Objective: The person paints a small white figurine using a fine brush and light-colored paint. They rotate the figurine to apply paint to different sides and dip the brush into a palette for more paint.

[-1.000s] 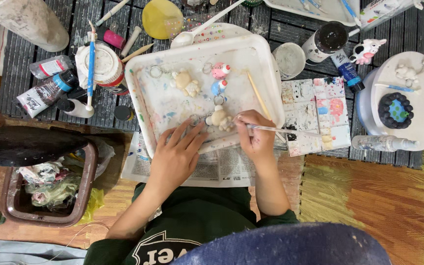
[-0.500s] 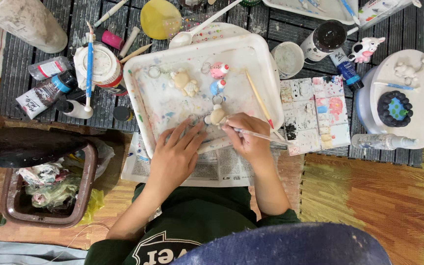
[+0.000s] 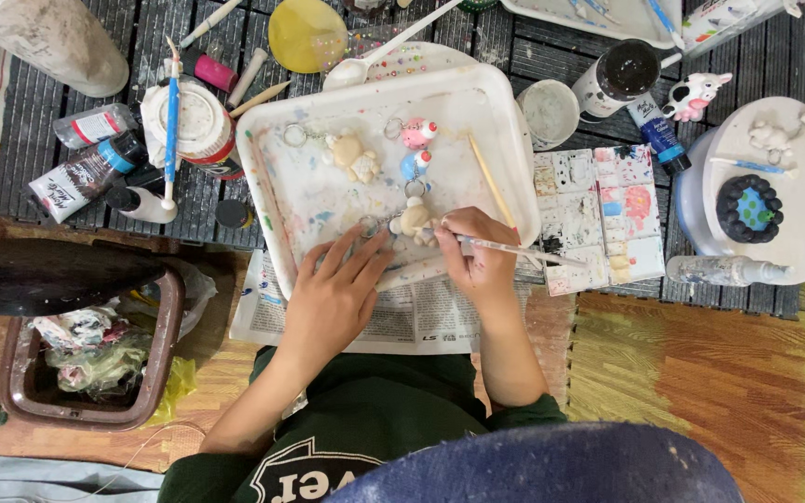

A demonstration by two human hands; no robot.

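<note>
Small cream figurine (image 3: pixel 414 222), bear-like, unpainted, with a metal keyring at its left; lies flat near the near edge of the white tray, at its middle. Thin paintbrush (image 3: pixel 514 249), pale handle, lies nearly level, tip at the figurine's right side, handle running right.

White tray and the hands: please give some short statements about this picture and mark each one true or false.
1. The right hand holds a thin brush. True.
2. The left hand holds a spoon. False: it rests flat on the edge of the white tray.
3. The cream figure lies inside the tray. True.
4. The brown bin stands on the person's right. False: it is on the left.
</note>
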